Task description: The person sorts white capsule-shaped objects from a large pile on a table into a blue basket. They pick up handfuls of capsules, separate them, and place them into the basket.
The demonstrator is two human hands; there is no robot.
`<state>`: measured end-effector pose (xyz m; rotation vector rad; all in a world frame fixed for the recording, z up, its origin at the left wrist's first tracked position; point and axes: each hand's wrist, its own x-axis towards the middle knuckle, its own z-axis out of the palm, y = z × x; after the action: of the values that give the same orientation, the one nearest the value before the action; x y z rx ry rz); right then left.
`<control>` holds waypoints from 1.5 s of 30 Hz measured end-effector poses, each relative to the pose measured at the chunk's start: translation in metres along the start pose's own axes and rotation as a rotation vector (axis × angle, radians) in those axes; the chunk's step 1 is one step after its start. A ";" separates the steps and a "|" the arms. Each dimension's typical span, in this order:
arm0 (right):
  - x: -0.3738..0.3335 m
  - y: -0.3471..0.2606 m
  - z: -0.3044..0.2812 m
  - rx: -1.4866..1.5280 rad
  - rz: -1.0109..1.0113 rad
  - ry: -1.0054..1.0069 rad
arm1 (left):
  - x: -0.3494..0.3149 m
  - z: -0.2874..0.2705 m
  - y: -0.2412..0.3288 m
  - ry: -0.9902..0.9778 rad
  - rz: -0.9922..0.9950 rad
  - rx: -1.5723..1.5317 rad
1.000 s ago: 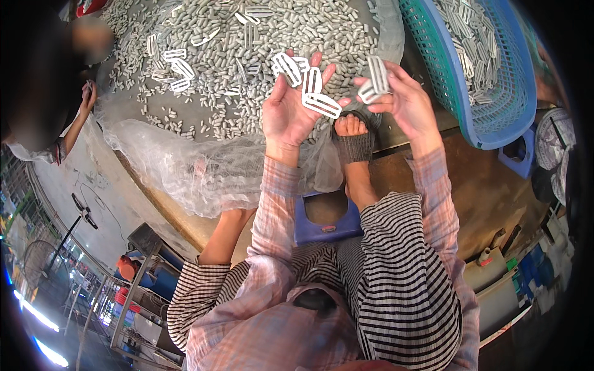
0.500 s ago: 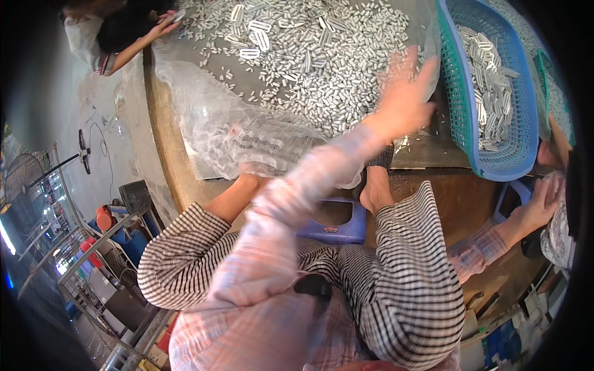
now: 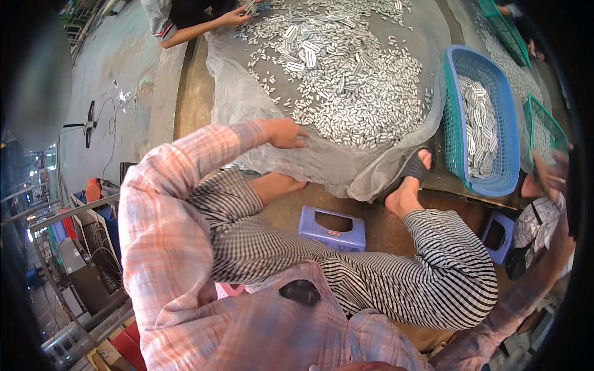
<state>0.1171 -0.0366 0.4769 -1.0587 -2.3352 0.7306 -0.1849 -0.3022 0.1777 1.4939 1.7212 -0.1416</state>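
My left hand (image 3: 287,133) hovers over, or lightly touches, the near edge of a translucent mesh sheet (image 3: 260,154). Its fingers are loosely stretched to the right, and nothing shows in them. Beyond it, a wide pile of small silver metal pieces (image 3: 371,105) covers the sheet. Larger slotted oval metal pieces (image 3: 303,57), resembling strap slide buckles, lie on top of the pile. My right arm reaches out at the lower right. A motion-blurred hand, seemingly my right hand (image 3: 559,170), is at the dark picture rim; its grip cannot be made out.
A blue and green basket (image 3: 515,123) of slotted metal pieces stands right of the sheet. Another person's hand (image 3: 235,17) is at the pile's far left. A purple plastic stool (image 3: 349,235) sits between my legs. Green baskets (image 3: 547,117) and more pieces are farther right.
My left hand has come back from the pile's right side to the sheet's near left edge. The right arm has swung farther out to the right. The view has shifted.
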 end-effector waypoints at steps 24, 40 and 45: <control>0.154 0.169 0.550 -0.058 0.272 -0.256 | 0.135 0.022 -0.089 0.435 -0.411 -2.064; 0.078 0.113 0.534 -0.048 0.314 -0.730 | 0.152 0.026 -0.064 0.500 -0.425 -1.851; 0.054 0.118 0.541 0.176 0.267 -0.756 | 0.146 0.033 -0.064 0.529 -0.455 -1.751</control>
<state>-0.1803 -0.0755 0.0086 -1.1622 -2.6648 1.6422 -0.2154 -0.2265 0.0367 -0.2012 1.5687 1.2821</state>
